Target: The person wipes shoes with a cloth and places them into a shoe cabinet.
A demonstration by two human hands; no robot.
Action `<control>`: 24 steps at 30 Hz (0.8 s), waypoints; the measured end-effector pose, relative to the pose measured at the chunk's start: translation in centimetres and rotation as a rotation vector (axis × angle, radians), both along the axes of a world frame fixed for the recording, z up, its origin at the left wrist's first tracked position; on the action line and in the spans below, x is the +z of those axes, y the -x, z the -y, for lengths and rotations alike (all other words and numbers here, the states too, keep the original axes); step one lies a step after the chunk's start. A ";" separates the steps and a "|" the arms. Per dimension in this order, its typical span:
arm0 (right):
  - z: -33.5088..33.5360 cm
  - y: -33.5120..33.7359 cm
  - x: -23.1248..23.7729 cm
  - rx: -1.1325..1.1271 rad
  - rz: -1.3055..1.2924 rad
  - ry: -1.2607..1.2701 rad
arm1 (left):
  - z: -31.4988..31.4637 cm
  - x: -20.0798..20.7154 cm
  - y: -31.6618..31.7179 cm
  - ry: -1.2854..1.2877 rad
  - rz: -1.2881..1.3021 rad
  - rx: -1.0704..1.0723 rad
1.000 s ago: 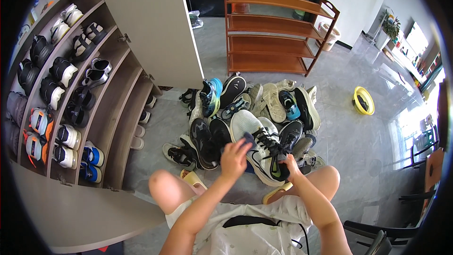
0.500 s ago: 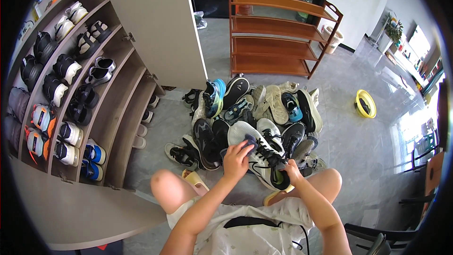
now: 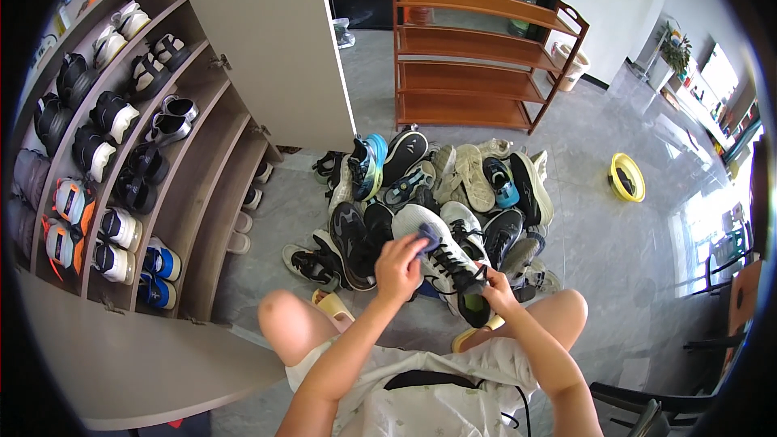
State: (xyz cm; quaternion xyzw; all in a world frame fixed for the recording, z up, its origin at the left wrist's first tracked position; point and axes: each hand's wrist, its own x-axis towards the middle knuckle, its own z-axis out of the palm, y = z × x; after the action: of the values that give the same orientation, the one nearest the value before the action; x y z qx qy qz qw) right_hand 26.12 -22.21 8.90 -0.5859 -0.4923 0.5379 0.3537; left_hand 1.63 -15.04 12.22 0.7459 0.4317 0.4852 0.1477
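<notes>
A white sneaker (image 3: 417, 224) with black laces is held up over a pile of shoes between my knees, its toe pointing away and its dark opening toward me. My right hand (image 3: 501, 291) grips it near the collar on the right side. In my left hand (image 3: 398, 265) is a bunched dark blue-grey cloth (image 3: 429, 236), pressed to the upper near the toe. Around it lie a dark grey sneaker (image 3: 353, 239), a blue-and-yellow running shoe (image 3: 371, 165), a beige sandal (image 3: 472, 178) and several other shoes.
At left, a shoe cabinet (image 3: 198, 163) with its door (image 3: 271, 40) swung out holds several pairs. Beyond the pile stands a brown wooden rack (image 3: 469, 81). A yellow basin (image 3: 639, 186) with something dark inside sits on the grey tiled floor (image 3: 599, 251) at right.
The sneaker has turned slightly, its opening now facing me more. My left hand and the cloth have shifted a little left and nearer along the upper; my right hand stays at the collar.
</notes>
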 end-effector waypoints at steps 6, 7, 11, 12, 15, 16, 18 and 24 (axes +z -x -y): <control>-0.2 0.1 2.1 0.084 0.345 -0.379 | -1.8 -0.4 0.5 -0.089 0.001 0.241; -0.2 0.1 2.1 0.080 0.342 -0.403 | -1.2 -0.9 -0.1 -0.073 -0.010 0.164; -0.1 -0.1 2.8 0.000 0.416 -0.452 | 1.7 -0.7 -2.9 0.002 0.012 -0.070; 0.0 0.0 3.2 -0.003 0.415 -0.452 | 1.9 -0.2 -3.0 0.020 0.012 -0.108; 0.1 -0.1 3.4 -0.044 0.643 -0.561 | 0.5 1.5 -2.6 -0.060 0.014 0.055; 0.2 0.0 3.6 -0.046 0.641 -0.559 | -0.3 1.4 -2.2 -0.096 0.027 0.146; 0.2 0.2 4.1 0.036 0.756 -0.695 | -1.5 0.8 -1.5 -0.082 -0.047 0.230; 0.5 0.0 3.0 0.003 0.830 -0.730 | 3.2 -0.3 -5.6 -0.002 -0.125 -0.128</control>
State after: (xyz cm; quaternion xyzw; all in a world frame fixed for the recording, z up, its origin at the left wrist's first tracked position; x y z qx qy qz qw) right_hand 26.16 -22.72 11.89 -0.5875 -0.7458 0.0567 0.3090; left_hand 7.19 -18.21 11.93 0.8011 0.3908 0.4277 0.1503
